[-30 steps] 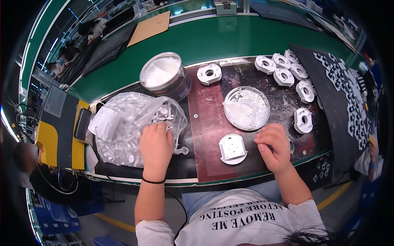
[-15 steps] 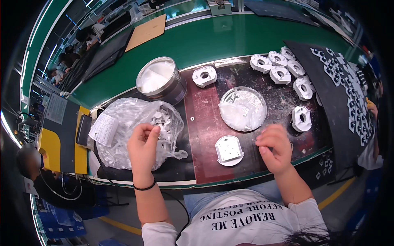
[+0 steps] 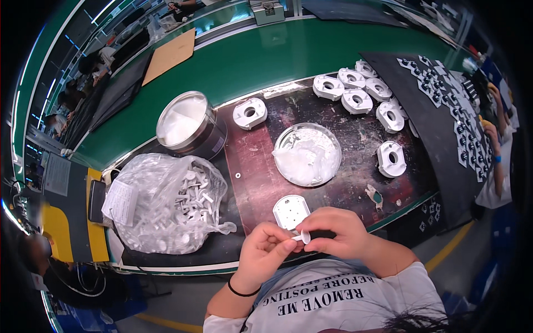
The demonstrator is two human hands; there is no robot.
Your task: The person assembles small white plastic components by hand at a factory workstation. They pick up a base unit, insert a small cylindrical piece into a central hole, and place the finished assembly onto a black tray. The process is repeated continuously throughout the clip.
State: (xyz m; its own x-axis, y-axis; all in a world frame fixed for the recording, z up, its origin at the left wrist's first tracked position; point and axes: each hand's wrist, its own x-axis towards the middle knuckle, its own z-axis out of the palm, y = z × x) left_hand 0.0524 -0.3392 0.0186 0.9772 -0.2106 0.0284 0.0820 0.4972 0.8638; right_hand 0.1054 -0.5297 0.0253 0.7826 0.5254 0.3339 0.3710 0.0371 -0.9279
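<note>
My left hand [image 3: 263,251] and my right hand [image 3: 340,233] meet just in front of the table's near edge. Between them is a small white plastic piece with a round disc head and a thin stem [image 3: 305,237]. The left fingers pinch its stem; the right thumb and fingers close about the disc. Right behind the hands lies a white plate-like housing [image 3: 290,210] with small holes, its near part covered by my fingers. A clear plastic bag [image 3: 150,233] of similar white stemmed pieces [image 3: 194,194] sits to the left.
A round metal dish [image 3: 308,180] with white grease-like stuff stands mid-table. Behind the bag is a large tin [image 3: 214,139] with white contents. Several white ring-centred housings [image 3: 355,101] stand at the right, beside a black board [image 3: 413,111] of small parts. A small white washer [image 3: 237,175] lies left of the dish.
My left hand has moved right from the bag, now with a white stemmed piece. My right hand has come left to meet it, and both hold the piece. The view has shifted.
</note>
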